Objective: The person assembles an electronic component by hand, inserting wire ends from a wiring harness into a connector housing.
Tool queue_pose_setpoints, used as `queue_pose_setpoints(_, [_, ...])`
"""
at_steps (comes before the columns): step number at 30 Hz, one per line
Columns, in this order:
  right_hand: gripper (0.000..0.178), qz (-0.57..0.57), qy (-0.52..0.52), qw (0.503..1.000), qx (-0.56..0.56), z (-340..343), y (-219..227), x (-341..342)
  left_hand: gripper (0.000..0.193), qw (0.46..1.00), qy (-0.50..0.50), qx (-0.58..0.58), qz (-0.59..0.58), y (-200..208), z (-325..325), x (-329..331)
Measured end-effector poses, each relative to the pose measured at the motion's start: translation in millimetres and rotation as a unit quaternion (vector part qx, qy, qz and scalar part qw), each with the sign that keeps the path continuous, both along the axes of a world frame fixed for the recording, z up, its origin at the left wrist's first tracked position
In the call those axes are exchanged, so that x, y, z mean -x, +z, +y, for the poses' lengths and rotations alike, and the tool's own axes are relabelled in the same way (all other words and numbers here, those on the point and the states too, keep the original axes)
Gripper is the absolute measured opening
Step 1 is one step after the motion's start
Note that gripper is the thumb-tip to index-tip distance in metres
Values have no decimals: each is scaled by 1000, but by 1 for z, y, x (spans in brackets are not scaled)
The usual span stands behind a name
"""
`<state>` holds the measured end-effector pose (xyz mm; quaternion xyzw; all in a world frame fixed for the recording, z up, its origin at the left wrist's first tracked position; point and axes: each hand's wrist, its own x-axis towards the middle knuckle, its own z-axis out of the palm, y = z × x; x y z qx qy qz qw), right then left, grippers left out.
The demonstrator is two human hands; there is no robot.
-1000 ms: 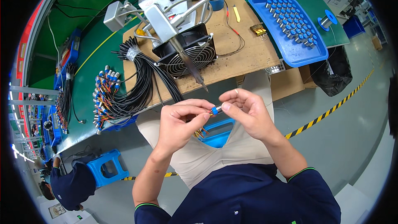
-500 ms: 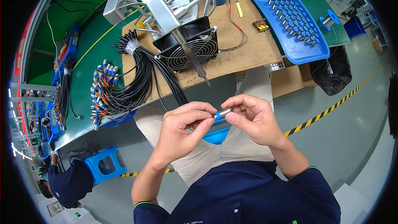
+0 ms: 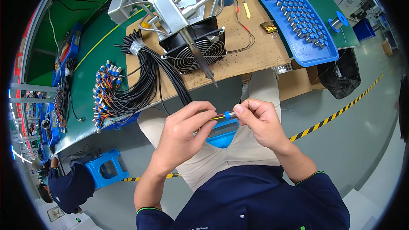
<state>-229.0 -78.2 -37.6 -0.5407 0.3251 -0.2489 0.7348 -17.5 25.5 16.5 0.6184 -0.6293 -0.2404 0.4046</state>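
Head view, centre: the left hand (image 3: 181, 132) is closed in a pinch on thin coloured wires (image 3: 220, 116), other fingers curled. The right hand (image 3: 266, 125) grips the metal end of a blue-ringed cylindrical connector (image 3: 230, 115) between thumb and forefinger; the connector lies between both hands, above the lap. Just above, a soldering iron (image 3: 199, 57) slants down, blocking part of a black fan (image 3: 196, 51). To the left lies a black cable bundle (image 3: 149, 74) with wired connectors (image 3: 106, 96); at upper right, a blue tray (image 3: 318, 57) carries rows of metal connector parts (image 3: 302, 23), beside a blue spool (image 3: 338, 21).
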Motion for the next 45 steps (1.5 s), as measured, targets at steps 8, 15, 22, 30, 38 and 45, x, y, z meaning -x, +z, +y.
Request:
queue_pose_setpoints(8, [50, 24, -33, 998, -52, -1, 1, -3, 10, 994, -51, 4, -98, -2, -6, 1])
queue_pose_setpoints(15, [49, -21, 0, 979, -201, -6, -4, -2, 7, 994, -71, -50, -62, 1, -6, -1])
queue_pose_setpoints(22, [39, -27, 23, 991, -127, -7, -1, -2, 6, 981, -75, -156, 85, 1, -6, -9])
queue_pose_setpoints(30, [19, -74, -12, 996, -53, -8, -7, 1, 11, 989, -53, -122, 57, 6, -9, -14])
queue_pose_setpoints(38, [22, -49, -70, 996, -17, -8, -8, -1, 11, 995, -39, -89, -11, -5, -14, -19])
queue_pose_setpoints(45, [29, -27, -101, 994, -28, -10, -12, -3, 11, 995, -30, -98, -1, -4, -16, -18])
